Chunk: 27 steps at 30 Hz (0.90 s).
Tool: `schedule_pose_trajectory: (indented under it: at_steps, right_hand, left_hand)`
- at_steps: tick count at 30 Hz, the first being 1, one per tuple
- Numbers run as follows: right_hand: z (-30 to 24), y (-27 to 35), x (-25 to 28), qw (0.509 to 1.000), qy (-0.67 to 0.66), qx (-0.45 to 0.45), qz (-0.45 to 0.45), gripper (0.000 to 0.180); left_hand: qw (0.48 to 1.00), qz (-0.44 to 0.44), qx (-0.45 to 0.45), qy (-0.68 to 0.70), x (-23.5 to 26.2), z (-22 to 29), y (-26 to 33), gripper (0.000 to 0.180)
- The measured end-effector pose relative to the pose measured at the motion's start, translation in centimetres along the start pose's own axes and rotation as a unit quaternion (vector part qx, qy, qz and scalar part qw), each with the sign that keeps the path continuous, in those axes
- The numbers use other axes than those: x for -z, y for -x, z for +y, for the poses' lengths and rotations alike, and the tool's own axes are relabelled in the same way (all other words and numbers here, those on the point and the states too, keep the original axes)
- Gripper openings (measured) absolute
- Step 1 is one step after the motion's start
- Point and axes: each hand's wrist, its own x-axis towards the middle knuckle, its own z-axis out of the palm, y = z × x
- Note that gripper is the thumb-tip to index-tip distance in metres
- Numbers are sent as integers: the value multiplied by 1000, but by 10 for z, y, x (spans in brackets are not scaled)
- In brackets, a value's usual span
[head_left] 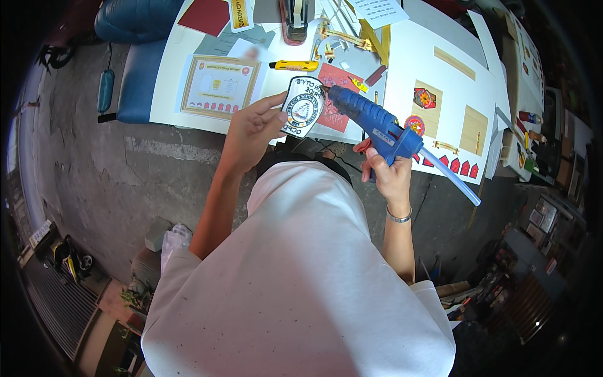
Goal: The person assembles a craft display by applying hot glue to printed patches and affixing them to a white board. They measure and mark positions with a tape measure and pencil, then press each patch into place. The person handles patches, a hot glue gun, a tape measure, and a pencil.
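Your left hand [251, 129] pinches the shield-shaped badge cutout [303, 107] by its left edge, fingers closed on it, above the tabletop [402, 56] edge. It looks thin, light and fairly stiff; hold it at the rim, clear of glue. Your right hand [386, 173] wraps the blue glue gun [375, 124] by its grip, nozzle touching the badge's upper right edge. The tip is probably hot.

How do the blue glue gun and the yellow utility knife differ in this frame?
The glue gun is blue and bulky; the utility knife is yellow and slim. The right hand holds the glue gun off the table, its nozzle at the badge cutout held by the left hand; the utility knife lies flat, untouched, on the table.
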Motion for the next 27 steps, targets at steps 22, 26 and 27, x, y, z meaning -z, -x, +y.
schedule_pose_trajectory:
  at_steps: [22, 26, 27]
  right_hand:
    - [4, 11, 6, 999, -35, -7, 9, 27]
    - [5, 12, 6, 1000, -27, -4, 11, 25]
    - [5, 12, 6, 1000, -23, -5, 14, 24]
  left_hand:
    - [995, 25, 19, 95, 6, -6, -5, 42]
    - [994, 29, 22, 106, 7, -9, -5, 42]
    - [993, 27, 17, 113, 7, -9, -5, 41]
